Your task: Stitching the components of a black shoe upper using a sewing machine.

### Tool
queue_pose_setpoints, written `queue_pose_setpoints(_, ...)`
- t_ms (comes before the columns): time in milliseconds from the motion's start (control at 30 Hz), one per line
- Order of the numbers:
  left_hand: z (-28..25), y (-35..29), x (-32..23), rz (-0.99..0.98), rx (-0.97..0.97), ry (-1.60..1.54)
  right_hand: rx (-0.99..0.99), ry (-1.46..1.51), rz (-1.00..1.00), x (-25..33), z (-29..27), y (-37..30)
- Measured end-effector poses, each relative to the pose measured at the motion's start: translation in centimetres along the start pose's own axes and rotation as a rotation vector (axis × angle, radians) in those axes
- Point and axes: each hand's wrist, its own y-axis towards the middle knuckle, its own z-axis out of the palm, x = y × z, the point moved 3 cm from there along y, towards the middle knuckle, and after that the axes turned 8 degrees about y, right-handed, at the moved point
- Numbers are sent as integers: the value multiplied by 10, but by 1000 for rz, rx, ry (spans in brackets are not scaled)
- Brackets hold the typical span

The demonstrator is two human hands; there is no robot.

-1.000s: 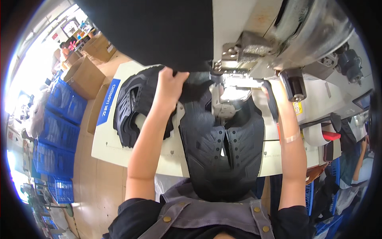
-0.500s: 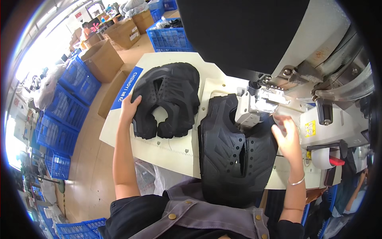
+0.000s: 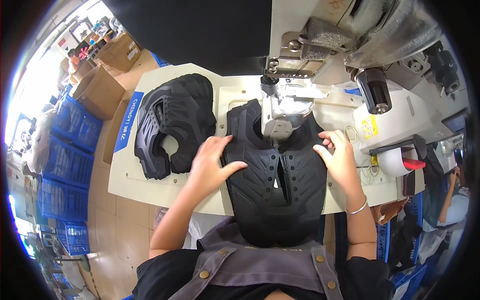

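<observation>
A black shoe upper [image 3: 252, 185], opened out with a row of eyelets either side of its slit, lies under the sewing machine's metal head [image 3: 280, 127]. Its near end hangs toward my apron. My left hand [image 3: 212, 162] is at the upper's left edge, fingers stretched and thumb apart over the surface. At the right edge, my right hand [image 3: 340, 157] has bent fingers, with thumb and fingertips apart touching the upper. Neither hand visibly grips it. To the left, a stack of similar black uppers [image 3: 192, 107] rests on the pale machine table [image 3: 150, 185].
The dark machine arm [image 3: 210, 35] overhangs the far side. A black-handled knob [image 3: 375, 92] juts out at right, above a white machine housing [image 3: 395, 115]. Blue crates [image 3: 75, 155] and cardboard boxes [image 3: 97, 92] stand on the floor at left. Another person's arm [image 3: 450, 195] shows far right.
My left hand has left the stacked uppers and moved right to the upper under the machine. My right hand's fingers have bent in at its right edge. The view has shifted right.
</observation>
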Motion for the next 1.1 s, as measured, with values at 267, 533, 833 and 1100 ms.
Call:
queue_pose_setpoints(267, 2, 3, -7, -158, -65, -10, -259, 304, -10, 15, -8, -7)
queue_pose_setpoints(533, -22, -42, -23, -564, 672, -392, 314, 734, 438, 31, -6, -78)
queue_pose_setpoints(833, 22, -53, -74, -506, 950, -1727, -49, 1533, 370, 56, -8, -37)
queue_pose_setpoints(1100, 5, -7, -72, -605, 309, -1705, -216, 1395, 223, 49, -8, -29)
